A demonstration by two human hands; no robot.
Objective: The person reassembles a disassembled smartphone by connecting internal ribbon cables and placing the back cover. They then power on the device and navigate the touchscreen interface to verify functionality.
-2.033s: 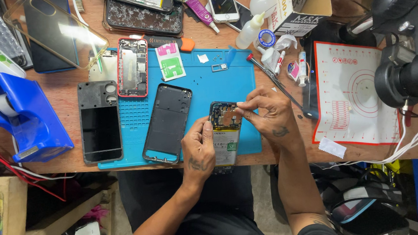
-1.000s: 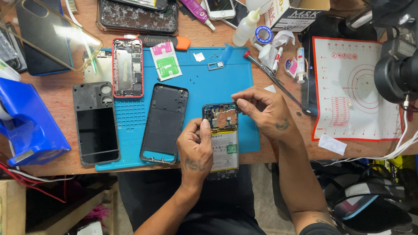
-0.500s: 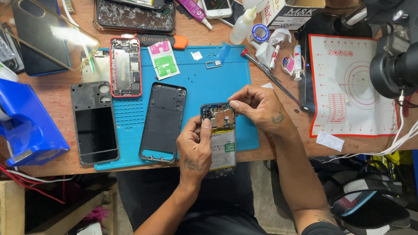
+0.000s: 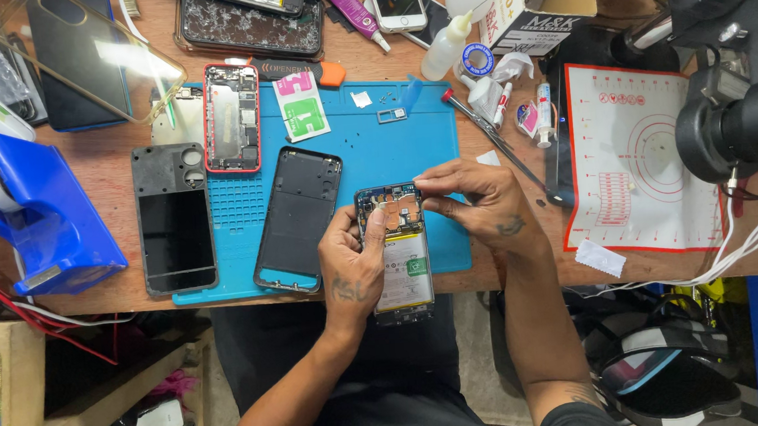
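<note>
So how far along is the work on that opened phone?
Done: the dark back cover is off and lies on the blue mat. In hand: the left hand steadies the opened phone while the right hand works with its fingertips at the phone's top end. Left: the phone's battery and board remain exposed, cover not refitted.

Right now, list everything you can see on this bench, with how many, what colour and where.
opened phone: one, dark, battery showing, front edge of mat
blue mat: one, centre of bench
back cover: one, black, on mat left of opened phone
phone frame: one, black, left of mat
red-edged phone: one, open, mat's far left corner
tape dispenser: one, blue, far left
red and white mat: one, right
microscope: one, black, far right
squeeze bottle: one, whitish, behind mat
left hand: grips opened phone
right hand: fingertips at its top
</note>
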